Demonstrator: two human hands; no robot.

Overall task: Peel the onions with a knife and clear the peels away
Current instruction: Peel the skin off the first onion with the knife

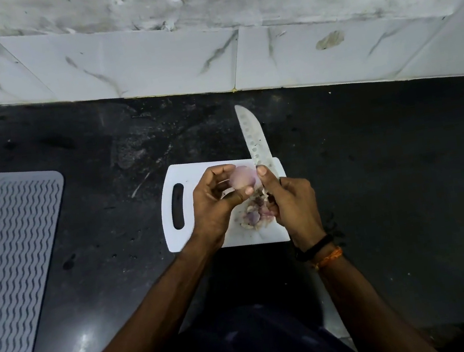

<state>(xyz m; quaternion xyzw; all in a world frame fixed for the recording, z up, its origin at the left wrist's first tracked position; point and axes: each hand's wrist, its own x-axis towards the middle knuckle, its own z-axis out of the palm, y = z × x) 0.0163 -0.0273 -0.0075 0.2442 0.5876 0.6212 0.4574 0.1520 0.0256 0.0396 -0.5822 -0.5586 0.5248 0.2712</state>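
Head view — knife [254,140] tip away, upright.

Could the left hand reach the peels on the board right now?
Probably not yet: the left hand grips the onion, so it is occupied, though the peels lie close beside it on the cutting board.

Both forearms rise from the bottom of the frame toward its centre. The left hand [213,200] curls its fingers and thumb around an onion [243,180]; the right hand [293,200] grips a knife [255,139], thumb extended upward, bands on its wrist
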